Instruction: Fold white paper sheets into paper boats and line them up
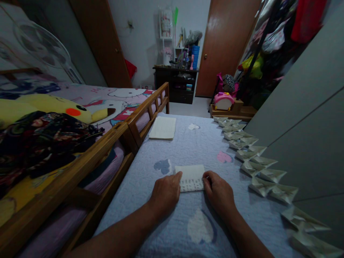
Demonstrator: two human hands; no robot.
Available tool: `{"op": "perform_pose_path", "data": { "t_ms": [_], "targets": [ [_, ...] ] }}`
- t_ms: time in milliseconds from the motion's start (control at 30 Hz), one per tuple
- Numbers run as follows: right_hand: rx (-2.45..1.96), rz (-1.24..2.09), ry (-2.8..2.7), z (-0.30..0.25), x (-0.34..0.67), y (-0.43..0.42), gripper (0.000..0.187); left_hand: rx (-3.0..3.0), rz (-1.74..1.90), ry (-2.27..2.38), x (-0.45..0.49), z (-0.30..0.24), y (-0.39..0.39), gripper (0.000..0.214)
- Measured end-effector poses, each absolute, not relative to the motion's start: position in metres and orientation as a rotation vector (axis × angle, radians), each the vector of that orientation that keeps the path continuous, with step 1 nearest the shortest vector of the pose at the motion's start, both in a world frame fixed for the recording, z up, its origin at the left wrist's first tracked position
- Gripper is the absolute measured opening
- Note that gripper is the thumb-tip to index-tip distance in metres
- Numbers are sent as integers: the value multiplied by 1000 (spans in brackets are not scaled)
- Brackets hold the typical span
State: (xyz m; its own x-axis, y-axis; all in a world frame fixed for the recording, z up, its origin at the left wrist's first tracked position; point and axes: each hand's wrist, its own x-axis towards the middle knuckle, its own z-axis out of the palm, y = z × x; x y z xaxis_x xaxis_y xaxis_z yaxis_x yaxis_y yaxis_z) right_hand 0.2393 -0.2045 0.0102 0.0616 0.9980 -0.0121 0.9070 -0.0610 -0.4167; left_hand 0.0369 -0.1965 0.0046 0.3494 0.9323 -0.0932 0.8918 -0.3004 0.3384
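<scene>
A small folded white paper (190, 176) lies on the pale blue bedspread (188, 147) in front of me. My left hand (165, 192) rests at its left edge with fingers curled, the thumb touching the paper. My right hand (218, 191) sits at the right edge, fingers bent and pinching that side. Both hands press the near fold down against the bed. A stack of flat white paper (162, 128) lies farther up the bed on the left.
A row of several folded paper pieces (258, 166) runs along the bed's right side by a grey wardrobe (303, 122). A wooden bed rail (129, 125) borders the left, with a yellow plush (51, 105) beyond. A dark desk (176, 80) and a brown door (228, 46) stand behind.
</scene>
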Motion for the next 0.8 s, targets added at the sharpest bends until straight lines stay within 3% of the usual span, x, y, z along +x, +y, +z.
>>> {"op": "perform_pose_path", "data": {
  "t_ms": [800],
  "targets": [
    [-2063,433,-1916,11,239,-204,15,2344,192,1555,34,0,-196,48]
  ]
}}
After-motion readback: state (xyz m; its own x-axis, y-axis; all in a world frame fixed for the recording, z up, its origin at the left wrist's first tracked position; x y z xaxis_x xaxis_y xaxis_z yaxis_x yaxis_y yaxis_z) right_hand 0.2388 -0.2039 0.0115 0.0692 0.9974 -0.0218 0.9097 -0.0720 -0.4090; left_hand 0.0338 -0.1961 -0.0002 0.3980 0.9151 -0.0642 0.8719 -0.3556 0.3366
